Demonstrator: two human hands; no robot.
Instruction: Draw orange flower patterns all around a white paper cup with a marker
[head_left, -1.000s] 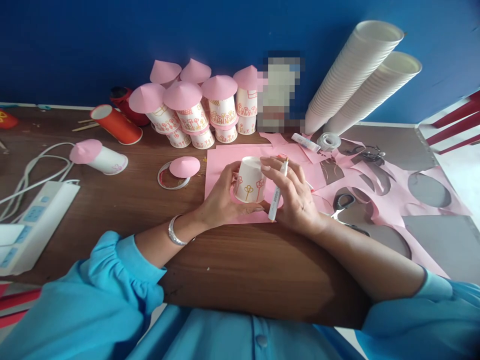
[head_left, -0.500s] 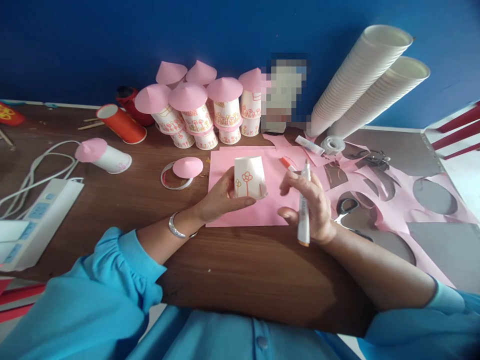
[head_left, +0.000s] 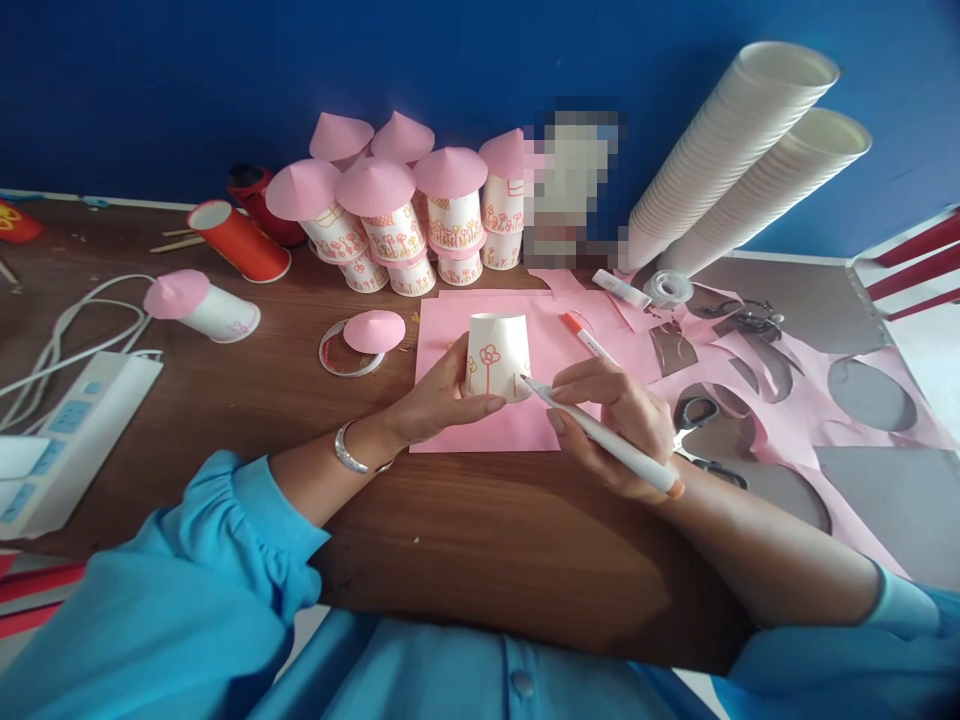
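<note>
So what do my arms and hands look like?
Your left sleeve, turquoise-blue, puffs and gathers into a cuff; your right sleeve is the same blue. A silvery bangle circles your left wrist. Your left hand and right hand are gloveless.

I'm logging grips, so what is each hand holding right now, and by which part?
The left hand holds the white cup by its side, thumb along the lower edge. The right hand holds the marker by its barrel, toward the tip.

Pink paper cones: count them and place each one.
8: in the cup cluster, two back cones, three front cones and one right-end cone; one left cone on the lone cup; one nearest cone overlapping the white ring. Others may be hidden.
</note>
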